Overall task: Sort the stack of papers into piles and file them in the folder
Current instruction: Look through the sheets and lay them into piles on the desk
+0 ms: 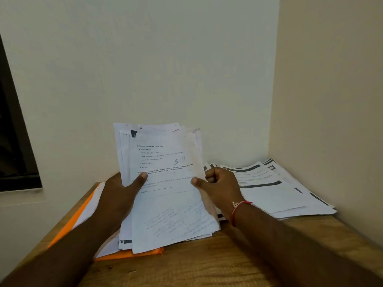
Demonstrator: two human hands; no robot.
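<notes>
Papers (163,183) gripped by both hands largely hide orange folder (70,222) beneath.

hands: left (121,192), right (220,188) grip paper stack (165,183) | orange folder (68,224) beneath

The stack (165,162), white printed sheets with handwriting on the front page, stands tilted over the desk's middle, left hand (118,193) and right hand (221,187) pinching its sides. The orange folder (68,222) lies flat along the left edge. A fanned pile (269,193) lies in the far right corner.
</notes>
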